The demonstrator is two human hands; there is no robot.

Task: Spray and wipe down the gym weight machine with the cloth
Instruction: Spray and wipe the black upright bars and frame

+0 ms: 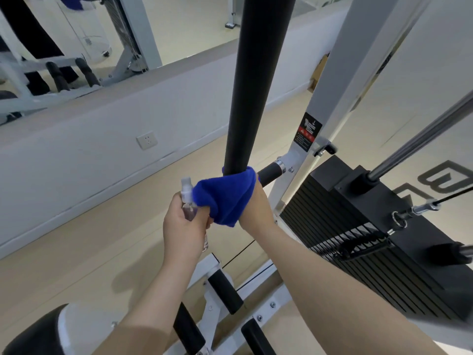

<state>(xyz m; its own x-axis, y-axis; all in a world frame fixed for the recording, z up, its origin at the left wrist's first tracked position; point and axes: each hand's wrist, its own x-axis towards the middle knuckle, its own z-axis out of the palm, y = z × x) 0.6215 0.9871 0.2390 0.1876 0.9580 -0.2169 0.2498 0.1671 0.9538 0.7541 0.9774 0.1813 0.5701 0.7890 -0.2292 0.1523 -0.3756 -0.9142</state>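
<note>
A thick black padded bar (253, 85) of the weight machine runs up the middle of the view. A blue cloth (227, 196) is wrapped round the bar's lower end, and my right hand (256, 208) grips the bar through the cloth, mostly hidden under it. Just left of the cloth, my left hand (186, 224) holds a small clear spray bottle (188, 198) upright, its white nozzle sticking up above my fingers. The two hands nearly touch.
The black weight stack (371, 239) with its chrome guide rod (422, 139) and selector pin stands at the right, inside the white frame (340, 83). Black foot rollers (225, 290) and a seat pad (30, 331) lie below. A low white wall with a socket (147, 140) runs along the left.
</note>
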